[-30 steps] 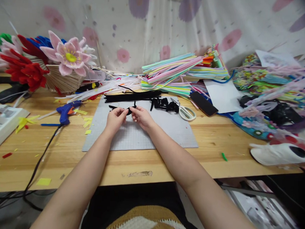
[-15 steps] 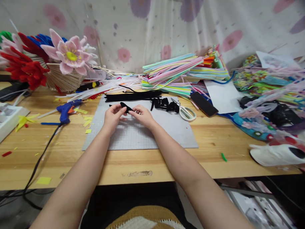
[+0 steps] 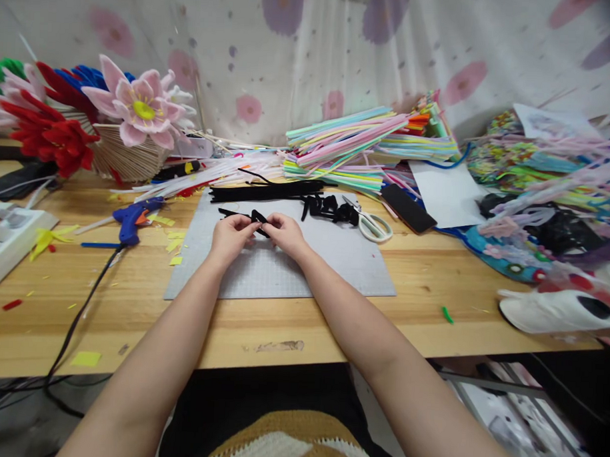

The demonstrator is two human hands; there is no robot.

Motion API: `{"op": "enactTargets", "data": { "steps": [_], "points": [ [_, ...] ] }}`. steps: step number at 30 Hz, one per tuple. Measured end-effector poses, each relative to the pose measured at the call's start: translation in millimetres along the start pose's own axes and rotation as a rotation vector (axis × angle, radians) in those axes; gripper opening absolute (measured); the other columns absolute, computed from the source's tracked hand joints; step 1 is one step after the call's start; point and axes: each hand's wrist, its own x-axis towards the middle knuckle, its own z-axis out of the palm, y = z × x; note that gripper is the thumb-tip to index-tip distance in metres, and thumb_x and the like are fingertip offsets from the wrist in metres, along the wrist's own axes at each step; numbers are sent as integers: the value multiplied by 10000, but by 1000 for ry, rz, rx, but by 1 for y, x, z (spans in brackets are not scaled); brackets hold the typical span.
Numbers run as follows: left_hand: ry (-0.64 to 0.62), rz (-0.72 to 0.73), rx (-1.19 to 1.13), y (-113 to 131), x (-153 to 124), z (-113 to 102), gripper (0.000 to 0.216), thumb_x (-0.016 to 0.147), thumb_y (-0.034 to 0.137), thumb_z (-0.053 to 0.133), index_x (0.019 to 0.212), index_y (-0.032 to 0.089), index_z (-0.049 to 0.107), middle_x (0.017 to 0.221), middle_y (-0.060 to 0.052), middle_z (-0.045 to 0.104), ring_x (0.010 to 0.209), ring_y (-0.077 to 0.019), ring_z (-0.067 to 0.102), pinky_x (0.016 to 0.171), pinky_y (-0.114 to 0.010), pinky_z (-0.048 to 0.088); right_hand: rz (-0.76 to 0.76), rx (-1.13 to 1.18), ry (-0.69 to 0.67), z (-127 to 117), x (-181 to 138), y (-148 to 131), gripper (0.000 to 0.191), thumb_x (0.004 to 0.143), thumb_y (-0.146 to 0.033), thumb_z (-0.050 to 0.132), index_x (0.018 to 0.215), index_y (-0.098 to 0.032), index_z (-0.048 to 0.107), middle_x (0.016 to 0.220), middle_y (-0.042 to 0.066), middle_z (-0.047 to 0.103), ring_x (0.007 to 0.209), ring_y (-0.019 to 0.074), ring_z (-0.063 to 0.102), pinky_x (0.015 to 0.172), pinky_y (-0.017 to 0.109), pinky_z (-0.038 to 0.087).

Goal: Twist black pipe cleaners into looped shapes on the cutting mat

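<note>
Jointly held: black piece (image 3: 258,217) above the mat (image 3: 263,277).
Left hand (image 3: 229,239) and right hand (image 3: 286,235) each pinch it between thumb and fingers, fingertips nearly meeting; black stems (image 3: 266,192) lie beyond them, with the scissors (image 3: 376,237) to the right, beside black bits (image 3: 329,207).

We log a pink chenille flower (image 3: 143,111) at left, red chenille flower (image 3: 68,143) beside it, blue hot-glue gun (image 3: 129,224) on wooden table (image 3: 458,280), pastel pipe-cleaner bundles (image 3: 348,138) before flower-printed curtain (image 3: 231,59), dark smartphone (image 3: 408,208) beside white paper sheet (image 3: 446,197), green snippet (image 3: 447,315) toward the right
</note>
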Motion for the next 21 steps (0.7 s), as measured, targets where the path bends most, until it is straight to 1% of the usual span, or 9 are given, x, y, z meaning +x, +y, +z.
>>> {"op": "enactTargets", "data": {
  "steps": [3,5,6,8,10,13,15,17,21],
  "points": [
    [89,157,298,4,-4,1,184,666,322,620,589,180,531,586,6,534,558,-125,510,562,-261,426,-67,-76,88,2,-1,0,105,693,-272,532,649,-180,505,608,-35,506,566,91,477,550,215,380],
    [174,266,468,7,-7,2,181,687,274,587,557,184,497,610,-6,523,619,-139,509,619,-274,417,-116,-106,106,3,-1,1,106,691,-266,541,639,-180,506,638,-25,515,591,93,492,569,219,398],
    [194,305,501,8,-7,3,171,692,260,576,560,185,496,628,-11,526,643,-145,511,642,-280,416,-124,-101,102,3,-1,2,111,693,-269,545,638,-180,509,642,-23,517,588,93,496,570,222,406],
    [169,346,459,8,-8,4,102,698,242,561,617,184,537,670,-14,544,666,-143,516,667,-281,422,-98,-43,66,2,0,2,123,707,-286,546,648,-182,517,617,-29,516,544,89,500,551,226,416],
    [90,335,321,5,-6,5,65,688,236,563,710,181,591,704,-12,565,665,-134,522,650,-268,436,-33,69,0,1,0,2,132,727,-298,535,662,-184,519,567,-43,506,475,82,495,509,225,420],
    [-3,215,64,-1,-2,6,196,657,296,605,801,165,630,716,-18,582,649,-136,526,552,-247,446,35,209,-90,0,0,1,142,738,-290,534,650,-182,505,508,-56,492,419,80,497,465,216,419],
    [-17,145,-27,-4,0,6,240,649,350,624,788,155,636,708,-25,588,639,-143,531,511,-247,442,39,229,-121,0,-1,1,137,735,-275,540,641,-180,508,492,-56,495,418,83,506,467,216,426],
    [10,157,20,-4,0,5,215,668,357,617,746,157,632,696,-26,591,637,-145,534,530,-257,443,17,194,-110,0,-2,1,138,735,-280,543,640,-182,520,486,-53,503,421,88,513,484,225,433],
    [124,333,384,2,-4,3,133,732,287,569,668,175,602,685,-27,577,670,-154,528,648,-290,418,-41,45,19,2,-2,2,165,732,-302,541,618,-184,532,497,-44,511,447,98,523,534,244,433]
  ]
}}
